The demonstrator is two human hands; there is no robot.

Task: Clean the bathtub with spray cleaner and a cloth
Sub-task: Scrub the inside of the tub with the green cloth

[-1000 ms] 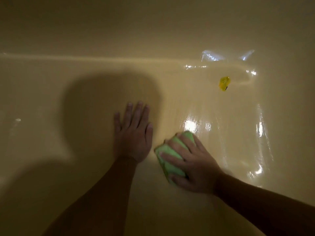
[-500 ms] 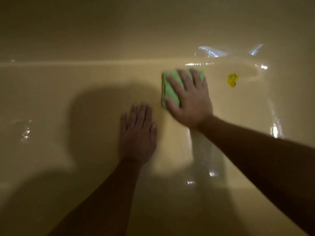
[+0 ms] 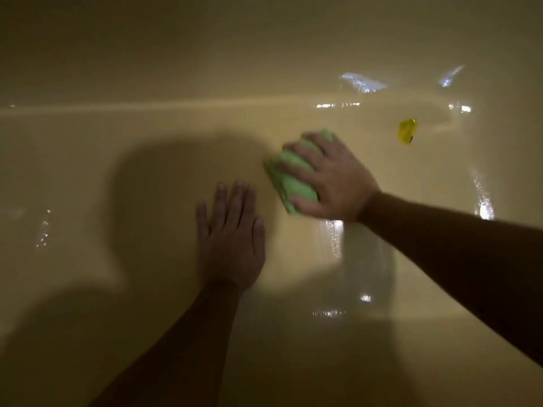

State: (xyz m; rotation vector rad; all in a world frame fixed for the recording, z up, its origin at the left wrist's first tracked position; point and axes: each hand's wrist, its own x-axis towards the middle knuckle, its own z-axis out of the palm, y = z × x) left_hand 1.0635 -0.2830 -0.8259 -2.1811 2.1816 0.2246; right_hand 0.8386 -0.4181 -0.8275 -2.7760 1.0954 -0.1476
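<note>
Blurring under the right hand (image 3: 332,180), the cloth (image 3: 289,177) shows partly.

Both forearms were bare all the way to the frame edge, with no sleeve, watch or band on either wrist. The left hand (image 3: 232,239) was bare too: no glove, no ring that could be made out, and short nails. The right hand (image 3: 332,180) was likewise ungloved, though blurred, so finer detail on it could not be told.
</note>
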